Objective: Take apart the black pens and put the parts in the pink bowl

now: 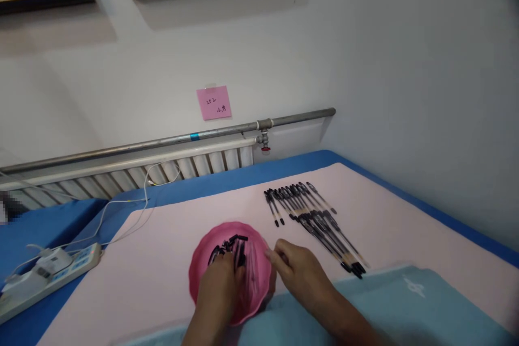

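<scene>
A scalloped pink bowl holds black pen caps and clear pen barrels. My left hand is down inside the bowl, its fingers bent among the pen parts. Its fingertips are partly hidden, so what it grips does not show. At the right rim is my right hand, fingers curled in and one fingertip at the bowl's edge. Whatever may be inside those fingers is out of sight. Beyond it, several black-capped pens lie in a row, with another overlapping group of pens nearer me.
Pale pink sheeting covers the blue table. A light blue cloth lies along the near edge. On the left are a power strip with plugs and white cables. A radiator and pipe run along the wall.
</scene>
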Motion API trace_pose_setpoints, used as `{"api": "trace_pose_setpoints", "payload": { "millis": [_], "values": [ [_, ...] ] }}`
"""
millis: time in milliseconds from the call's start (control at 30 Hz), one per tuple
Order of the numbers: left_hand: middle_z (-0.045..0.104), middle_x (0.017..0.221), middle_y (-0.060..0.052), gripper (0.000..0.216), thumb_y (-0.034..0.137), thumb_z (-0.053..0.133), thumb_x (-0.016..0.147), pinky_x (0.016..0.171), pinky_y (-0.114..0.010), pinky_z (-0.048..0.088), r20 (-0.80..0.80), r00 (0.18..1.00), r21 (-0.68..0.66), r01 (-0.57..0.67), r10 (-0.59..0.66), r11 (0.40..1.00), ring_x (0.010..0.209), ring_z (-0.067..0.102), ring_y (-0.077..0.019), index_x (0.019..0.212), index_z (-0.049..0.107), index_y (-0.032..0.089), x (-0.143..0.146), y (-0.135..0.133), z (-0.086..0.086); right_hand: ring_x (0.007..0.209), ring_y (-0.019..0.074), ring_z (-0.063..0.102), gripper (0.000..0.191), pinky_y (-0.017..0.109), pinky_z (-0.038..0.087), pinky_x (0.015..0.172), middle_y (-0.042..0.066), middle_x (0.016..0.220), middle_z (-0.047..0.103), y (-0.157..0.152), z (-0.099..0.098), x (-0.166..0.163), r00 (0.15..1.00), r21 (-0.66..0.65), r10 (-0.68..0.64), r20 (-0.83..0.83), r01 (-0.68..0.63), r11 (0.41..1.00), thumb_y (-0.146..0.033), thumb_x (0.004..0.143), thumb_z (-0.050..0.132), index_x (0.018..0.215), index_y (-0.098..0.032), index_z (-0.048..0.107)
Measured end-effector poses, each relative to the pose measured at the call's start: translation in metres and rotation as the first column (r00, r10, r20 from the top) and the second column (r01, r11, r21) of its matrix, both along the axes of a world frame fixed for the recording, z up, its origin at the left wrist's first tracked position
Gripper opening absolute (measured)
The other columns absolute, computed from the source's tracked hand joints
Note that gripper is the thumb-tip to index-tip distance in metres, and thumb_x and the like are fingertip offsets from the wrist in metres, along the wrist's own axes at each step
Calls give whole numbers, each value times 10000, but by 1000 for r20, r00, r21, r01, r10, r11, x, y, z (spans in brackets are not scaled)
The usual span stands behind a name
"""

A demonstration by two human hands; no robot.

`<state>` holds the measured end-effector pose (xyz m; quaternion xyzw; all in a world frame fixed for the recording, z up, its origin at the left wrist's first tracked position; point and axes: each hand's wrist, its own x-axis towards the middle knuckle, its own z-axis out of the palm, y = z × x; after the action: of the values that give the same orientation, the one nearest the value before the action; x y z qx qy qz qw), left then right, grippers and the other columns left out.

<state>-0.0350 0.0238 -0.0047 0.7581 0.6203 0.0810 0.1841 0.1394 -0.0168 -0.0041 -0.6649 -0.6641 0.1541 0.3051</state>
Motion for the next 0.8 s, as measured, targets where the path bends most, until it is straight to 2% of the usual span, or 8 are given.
{"api": "trace_pose_setpoints", "payload": {
  "millis": [67,133,267,400,500,667,800],
  "values": [
    [654,994,-233,279,223,500,776,706,-359,391,-51,999,-32,-10,8,999,886,614,-322,983,618,78,1,-1,2,606,159,505,202,265,290,542,28,688,579,3,1,16,979,8,-92,182,92,996,-267,876,449,695,-201,510],
    [650,1018,-219,279,227,507,770,731,-363,395,-72,997,-59,-14,10,998,912,608,-321,990,613,92,2,-2,6,744,209,531,122,288,307,622,97,813,594,6,2,36,953,1,-145,265,150,989,-121,823,457,751,-171,542],
    [644,1028,-201,277,203,502,762,743,-363,399,-43,999,-81,-10,7,997,919,603,-312,999,607,107,2,-2,9,719,240,517,230,302,259,583,143,816,582,3,1,68,905,-85,-216,367,263,961,25,738,398,763,-135,561],
    [627,1057,-180,287,172,492,758,741,-355,396,-48,999,-115,6,-12,993,920,592,-297,1017,599,108,0,0,8,667,225,520,212,277,224,530,106,772,575,-5,2,79,890,-198,-206,407,306,931,12,753,399,742,-141,546],
    [616,1085,-164,282,199,460,804,766,-343,387,-38,999,-90,10,-14,996,947,578,-280,1039,593,121,3,-1,9,672,219,530,216,271,218,522,92,756,572,-7,4,78,891,-244,-197,409,315,917,2,767,388,727,-149,537],
    [603,1118,-161,289,279,412,858,765,-320,383,19,999,0,49,-49,999,935,583,-262,1010,607,128,23,-6,11,667,198,543,190,266,225,525,81,758,585,-8,5,72,908,-260,-196,370,304,917,-29,765,410,695,-159,529],
    [628,1068,-184,281,166,404,818,732,-337,372,-33,999,-28,43,-44,999,879,599,-274,998,609,98,31,-8,7,627,174,538,166,260,245,523,55,722,586,-7,5,67,930,-238,-205,305,283,929,-109,797,410,689,-173,518]
  ]
}}
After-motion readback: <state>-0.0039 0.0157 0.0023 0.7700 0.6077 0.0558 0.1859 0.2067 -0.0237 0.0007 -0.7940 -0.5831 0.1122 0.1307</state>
